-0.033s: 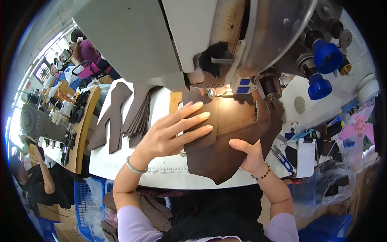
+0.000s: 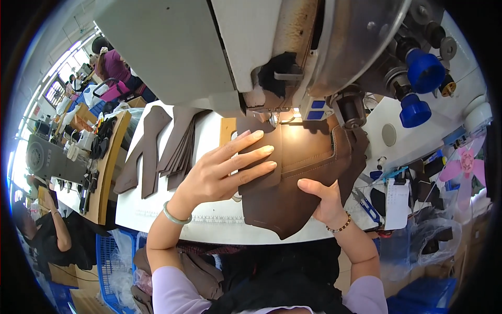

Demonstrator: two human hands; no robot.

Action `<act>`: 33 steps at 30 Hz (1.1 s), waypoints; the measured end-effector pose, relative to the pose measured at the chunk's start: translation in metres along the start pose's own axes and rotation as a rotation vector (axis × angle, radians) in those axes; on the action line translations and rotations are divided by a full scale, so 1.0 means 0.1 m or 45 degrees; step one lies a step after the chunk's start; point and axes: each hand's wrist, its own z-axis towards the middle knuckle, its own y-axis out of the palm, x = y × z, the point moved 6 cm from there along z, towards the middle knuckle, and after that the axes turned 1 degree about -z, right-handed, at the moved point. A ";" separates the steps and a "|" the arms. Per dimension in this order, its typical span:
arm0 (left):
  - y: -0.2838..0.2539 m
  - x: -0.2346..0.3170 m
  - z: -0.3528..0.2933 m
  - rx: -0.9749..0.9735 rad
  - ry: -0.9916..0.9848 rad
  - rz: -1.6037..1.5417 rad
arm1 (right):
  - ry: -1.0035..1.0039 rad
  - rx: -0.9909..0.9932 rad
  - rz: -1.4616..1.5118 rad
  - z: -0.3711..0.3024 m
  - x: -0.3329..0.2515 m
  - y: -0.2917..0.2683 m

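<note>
A brown leather piece point(image 2: 277, 209) with stitched seams lies under the head of a sewing machine point(image 2: 172, 57), lit by the machine's lamp. My left hand point(image 2: 219, 167) rests on its left part, fingers stretched out flat over a smaller brown panel point(image 2: 261, 180). At the near right edge, my right hand point(image 2: 327, 201) grips the leather piece, thumb on top and the other fingers hidden beneath. The needle area sits just beyond my left fingertips, partly hidden by the machine head.
Several long brown leather strips point(image 2: 180, 144) lie fanned on the white table point(image 2: 209, 230) at left. To the right are blue-handled snips point(image 2: 368, 206), a white paper pad point(image 2: 397, 204) and a pink fan point(image 2: 465, 165). A blue basket point(image 2: 107, 267) stands below left; other people work beyond.
</note>
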 end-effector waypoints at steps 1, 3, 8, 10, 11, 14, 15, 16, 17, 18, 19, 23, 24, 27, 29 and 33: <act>0.01 0.01 0.00 -0.003 -0.004 -0.003 | 0.004 0.002 0.003 -0.01 -0.01 0.02; 0.01 0.01 -0.01 0.026 -0.048 -0.051 | -0.032 0.042 -0.012 -0.03 -0.04 0.05; 0.03 -0.01 -0.04 0.032 0.016 -0.007 | -0.030 0.098 -0.028 -0.04 -0.02 0.04; 0.03 -0.01 -0.03 0.082 -0.014 -0.025 | -0.013 0.112 -0.048 -0.05 -0.01 0.04; 0.06 -0.01 -0.03 0.083 -0.034 -0.019 | -0.037 0.119 -0.042 -0.05 -0.02 0.04; 0.07 -0.04 -0.11 0.152 0.080 0.078 | -0.067 0.110 -0.041 -0.04 0.00 0.06; 0.08 -0.07 -0.12 0.156 0.058 0.087 | -0.104 0.121 -0.052 -0.04 -0.02 0.05; 0.09 -0.06 -0.12 0.174 0.061 0.059 | -0.115 0.113 -0.048 -0.04 -0.02 0.04; 0.09 -0.06 -0.12 0.193 0.067 0.032 | -0.098 0.102 -0.054 -0.04 0.00 0.04; 0.09 -0.06 -0.11 0.192 0.066 0.036 | -0.117 0.099 -0.031 -0.03 -0.01 0.04; 0.10 -0.07 -0.11 0.193 0.056 0.043 | -0.138 0.097 -0.007 -0.03 -0.02 0.04; 0.07 -0.05 -0.12 0.233 0.073 0.022 | -0.151 0.095 -0.018 -0.02 -0.01 0.04; 0.07 -0.05 -0.12 0.222 0.067 0.003 | -0.143 0.103 -0.024 -0.03 -0.01 0.03; 0.09 -0.04 -0.10 0.236 0.091 0.040 | -0.128 0.124 -0.021 -0.05 -0.02 0.02; 0.10 -0.03 -0.11 0.218 0.109 0.057 | -0.123 0.139 -0.008 -0.05 -0.04 0.03; 0.10 -0.02 -0.09 0.227 0.065 0.095 | -0.093 0.121 0.041 -0.05 -0.05 0.06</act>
